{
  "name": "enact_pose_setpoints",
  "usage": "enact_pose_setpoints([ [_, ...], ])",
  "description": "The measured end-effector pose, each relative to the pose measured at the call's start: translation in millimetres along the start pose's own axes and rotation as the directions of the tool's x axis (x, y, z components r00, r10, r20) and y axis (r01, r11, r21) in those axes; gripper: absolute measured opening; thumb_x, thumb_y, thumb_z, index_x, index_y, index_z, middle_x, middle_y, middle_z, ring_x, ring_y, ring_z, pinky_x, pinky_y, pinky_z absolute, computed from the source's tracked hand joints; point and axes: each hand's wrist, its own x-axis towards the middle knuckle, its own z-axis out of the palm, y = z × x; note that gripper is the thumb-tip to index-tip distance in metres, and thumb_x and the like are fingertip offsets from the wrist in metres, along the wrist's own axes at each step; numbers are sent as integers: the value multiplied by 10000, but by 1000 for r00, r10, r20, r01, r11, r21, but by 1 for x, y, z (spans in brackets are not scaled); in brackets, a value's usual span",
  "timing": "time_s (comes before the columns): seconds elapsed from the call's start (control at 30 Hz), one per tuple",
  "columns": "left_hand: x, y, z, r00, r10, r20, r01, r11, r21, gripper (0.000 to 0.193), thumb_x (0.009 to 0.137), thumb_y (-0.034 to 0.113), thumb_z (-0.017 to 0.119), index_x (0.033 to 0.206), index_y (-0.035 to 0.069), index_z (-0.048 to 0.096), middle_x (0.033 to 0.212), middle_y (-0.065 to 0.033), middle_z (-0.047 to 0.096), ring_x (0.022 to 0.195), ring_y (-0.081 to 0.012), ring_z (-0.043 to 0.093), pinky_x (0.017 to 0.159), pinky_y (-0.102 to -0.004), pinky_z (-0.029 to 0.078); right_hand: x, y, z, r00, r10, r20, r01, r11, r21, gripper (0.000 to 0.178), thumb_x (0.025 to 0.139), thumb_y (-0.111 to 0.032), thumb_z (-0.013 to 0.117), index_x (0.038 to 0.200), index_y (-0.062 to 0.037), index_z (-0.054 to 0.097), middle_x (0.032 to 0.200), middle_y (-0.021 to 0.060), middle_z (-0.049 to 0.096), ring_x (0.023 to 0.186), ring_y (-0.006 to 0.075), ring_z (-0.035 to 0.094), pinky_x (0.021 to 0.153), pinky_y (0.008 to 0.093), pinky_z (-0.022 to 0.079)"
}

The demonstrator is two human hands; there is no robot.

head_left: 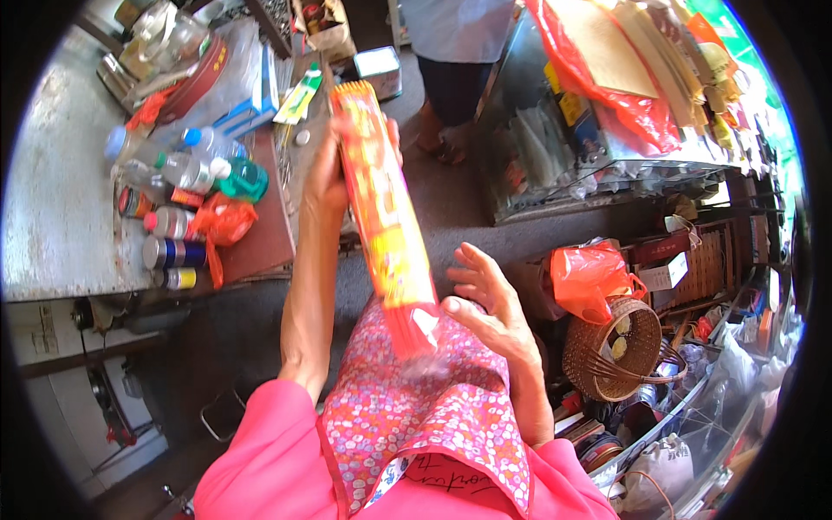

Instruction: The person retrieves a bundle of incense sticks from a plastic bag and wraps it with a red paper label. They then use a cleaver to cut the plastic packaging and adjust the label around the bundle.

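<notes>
While the left hand (328, 169) grips the long red-and-yellow packet (386, 204) near its upper end, fingers clamped on its sides, the packet slants down over the floral apron (373, 403); right hand (492, 308) beside the lower end, fingers apart; bottles (186, 172) on worktop (65, 191), left.

Person's L hand (326, 178): extended fwd, clasped in grip, fingers partly hidden. L forearm (303, 299): bare, approx. straight ahead. R hand (494, 308): closer to body, grip-free, fingers apart, slightly bent, thumb out. R forearm (531, 390): bare, angled inward.
</notes>
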Motion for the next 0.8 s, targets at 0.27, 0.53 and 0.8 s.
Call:
enact_pose_setpoints([
  [0.27, 2, 27, -2, 996, 55, -75, -53, 998, 36, 612, 803, 307, 744, 1252, -35, 509, 1111, -163, 628, 1012, -308, 635, 958, -477, 523, -12, -22, 18, 975, -211, 68, 191, 954, 232, 798, 826, -155, 752, 1496, -9, 343, 1414, 203, 491, 1198, 261, 579, 995, 380, 480],
  [0.53, 0, 19, -33, 992, 8, -129, -10, 1000, -19, 622, 805, 353, 742, 1246, -24, 518, 1121, -167, 637, 1004, -335, 640, 879, -507, 550, -20, -46, 12, 954, -235, 184, 268, 946, -184, 821, 809, -270, 814, 1452, 25, 397, 1399, 244, 497, 1273, 335, 542, 1021, 403, 473],
  [0.8, -9, 7, -34, 995, -78, -59, 68, 985, -158, 606, 820, 368, 740, 1230, -30, 535, 1115, -161, 641, 1028, -323, 635, 916, -490, 535, -25, -37, 13, 902, -396, 173, 432, 809, -398, 768, 723, -125, 848, 1388, 20, 493, 1369, 246, 541, 1265, 367, 549, 1037, 393, 468],
])
